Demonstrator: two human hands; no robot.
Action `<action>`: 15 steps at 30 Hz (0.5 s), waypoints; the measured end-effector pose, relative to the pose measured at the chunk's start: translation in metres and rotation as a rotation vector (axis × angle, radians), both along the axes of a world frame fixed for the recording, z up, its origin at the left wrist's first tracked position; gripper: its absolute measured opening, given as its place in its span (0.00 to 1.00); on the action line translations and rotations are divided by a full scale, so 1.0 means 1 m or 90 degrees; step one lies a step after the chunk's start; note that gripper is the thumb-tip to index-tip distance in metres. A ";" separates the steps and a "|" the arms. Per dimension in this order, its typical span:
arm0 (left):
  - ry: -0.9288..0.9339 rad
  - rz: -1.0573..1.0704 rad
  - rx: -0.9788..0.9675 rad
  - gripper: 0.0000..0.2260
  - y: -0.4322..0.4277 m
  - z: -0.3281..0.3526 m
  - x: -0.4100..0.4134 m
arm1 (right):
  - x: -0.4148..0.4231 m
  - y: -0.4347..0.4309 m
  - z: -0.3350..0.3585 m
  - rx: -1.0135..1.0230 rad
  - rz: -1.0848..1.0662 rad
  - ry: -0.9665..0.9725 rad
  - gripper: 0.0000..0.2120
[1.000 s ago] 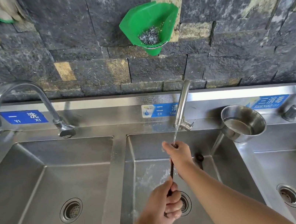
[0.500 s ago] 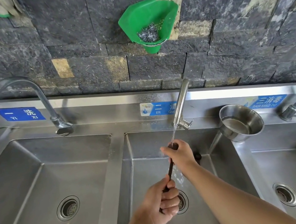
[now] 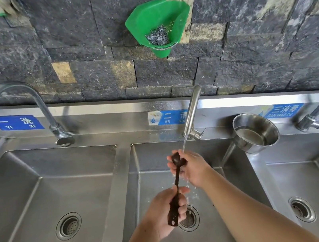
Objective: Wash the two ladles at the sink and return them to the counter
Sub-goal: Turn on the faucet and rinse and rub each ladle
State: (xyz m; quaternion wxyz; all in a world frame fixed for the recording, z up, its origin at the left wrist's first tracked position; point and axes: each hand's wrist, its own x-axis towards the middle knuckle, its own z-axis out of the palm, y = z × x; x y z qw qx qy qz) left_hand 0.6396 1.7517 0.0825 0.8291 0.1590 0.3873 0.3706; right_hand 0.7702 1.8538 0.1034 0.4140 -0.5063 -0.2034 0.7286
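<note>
A dark wooden ladle (image 3: 176, 177) is held over the middle sink basin (image 3: 230, 233). My left hand (image 3: 166, 209) grips its handle near the lower end. My right hand (image 3: 192, 167) cups and holds the small bowl of the ladle under the thin stream of water from the middle tap (image 3: 193, 113). Water drips and splashes below my right hand. A steel ladle (image 3: 255, 131) with a deep cup leans on the ledge between the middle and right basins, its handle running down into the middle basin.
Three steel basins stand side by side, each with a drain. A curved tap (image 3: 12, 106) is over the left basin, another tap (image 3: 318, 114) at the right. A green wall basket (image 3: 158, 25) with steel wool hangs above the middle tap.
The ladle's bowl has come into sight in my right hand under the stream. My left hand's grip has shifted and the handle's end now shows below it.
</note>
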 end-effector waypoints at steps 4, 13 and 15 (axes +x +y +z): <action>0.184 -0.015 0.089 0.14 0.023 0.004 0.007 | 0.001 0.003 0.002 0.084 0.040 -0.157 0.10; 0.256 -0.011 -0.003 0.13 0.083 0.027 0.036 | 0.004 0.015 0.006 0.117 0.000 -0.142 0.10; 0.235 -0.014 -0.013 0.16 0.087 0.028 0.040 | 0.005 0.022 0.010 0.113 -0.004 -0.148 0.08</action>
